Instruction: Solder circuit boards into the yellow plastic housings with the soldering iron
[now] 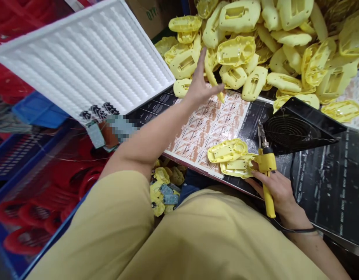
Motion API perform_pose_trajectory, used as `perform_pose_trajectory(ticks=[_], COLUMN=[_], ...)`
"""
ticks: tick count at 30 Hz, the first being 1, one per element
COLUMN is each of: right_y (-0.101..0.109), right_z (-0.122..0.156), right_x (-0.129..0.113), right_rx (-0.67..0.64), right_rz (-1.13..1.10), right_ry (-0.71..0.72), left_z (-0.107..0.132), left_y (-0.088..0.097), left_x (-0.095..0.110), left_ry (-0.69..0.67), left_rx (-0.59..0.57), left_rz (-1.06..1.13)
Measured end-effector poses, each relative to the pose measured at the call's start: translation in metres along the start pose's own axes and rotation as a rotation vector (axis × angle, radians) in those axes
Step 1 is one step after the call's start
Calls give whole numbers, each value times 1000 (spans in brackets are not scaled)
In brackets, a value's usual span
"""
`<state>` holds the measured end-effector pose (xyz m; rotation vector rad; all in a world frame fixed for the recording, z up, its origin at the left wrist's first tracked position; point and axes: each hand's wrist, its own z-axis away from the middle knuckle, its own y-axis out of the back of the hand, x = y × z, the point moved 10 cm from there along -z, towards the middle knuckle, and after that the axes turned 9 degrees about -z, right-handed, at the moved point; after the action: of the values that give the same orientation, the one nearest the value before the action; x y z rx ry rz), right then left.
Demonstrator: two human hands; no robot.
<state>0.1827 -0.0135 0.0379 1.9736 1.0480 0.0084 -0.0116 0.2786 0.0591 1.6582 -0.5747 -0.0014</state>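
My left hand (198, 88) is at the near edge of the heap of yellow plastic shells (239, 17), thumb and forefinger spread wide. A narrow yellow shell (211, 72) stands edge-on in the space between them; a firm grip on it does not show. My right hand (277, 188) is closed around a yellow soldering gun (266, 163), its metal tip pointing away from me. Fingers of that hand also reach the edge of a yellow half-shell (237, 167) on the table's near edge. Another half-shell (227, 151) lies right beside it, inner side up.
On the left leans a white ribbed foam tray (89, 58), with small circuit boards (95, 134) by its lower corner. A black fan unit (296, 128) sits on the black-covered table (322, 182) at right. Below left, a blue crate (65, 221) holds red parts.
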Motion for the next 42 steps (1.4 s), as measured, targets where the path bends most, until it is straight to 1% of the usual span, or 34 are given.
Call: perform_pose_trajectory(ticks=[1,2,3,5,7,9,11,13,14,15,16,17,19,20,22,26,32,34,38,40,42], right_y=[0,0,0,1,2,2,2,2,2,3,4,5,6,6,6,7,1,1,2,3,5], right_z=[0,1,1,2,2,1,-1,-3,-3,-3,-3,-2,-1,0,2,3,9,9,9,9,10], right_x=[0,0,0,-1,-2,-3,-3,-4,-5,-5,-5,-5,-5,-5,-3,-1,2,2,-2,-2,-1], right_rx=[-6,-9,-11,-17,-30,-37,-35,-38,-31,-21,-11,-4,-1,-7,-21,-3,5,10,-28,-44,-43], right_rz=[16,33,47,57,61,60,55,39,29,18,9,4,13,20,31,21,61,46,-25,-34,-37], right_ry=[3,7,14,34,58,75,77,75,71,67,63,62,63,65,59,50,23,22,47,38,16], left_z=[22,44,65,99,121,130,133,137,139,139,136,132,121,116,111,112,120,118,113,112,109], left_y=[-2,-8,-15,-26,-26,-19,-18,-29,-37,-45,-53,-58,-63,-62,-59,-53,-50,-49,-48,-47,-46], left_x=[-3,-6,-8,-10,-7,5,32,64,76,84,86,84,76,72,70,76,83,80,65,61,58], left_ry=[-16,-30,-44,-68,-99,-164,-300,-470,-525,-542,-516,-458,-318,-266,-210,-189,-140,-121,-60,-79,-140], left_rx=[27,23,-5,-82,-123,-123,-154,-257,-322,-385,-436,-470,-489,-478,-438,-367,-300,-269,-240,-245,-258], left_rz=[90,169,227,228,116,-3,-51,-58,-65,-80,-103,-129,-173,-184,-185,-160,-137,-123,-148,-167,-154])
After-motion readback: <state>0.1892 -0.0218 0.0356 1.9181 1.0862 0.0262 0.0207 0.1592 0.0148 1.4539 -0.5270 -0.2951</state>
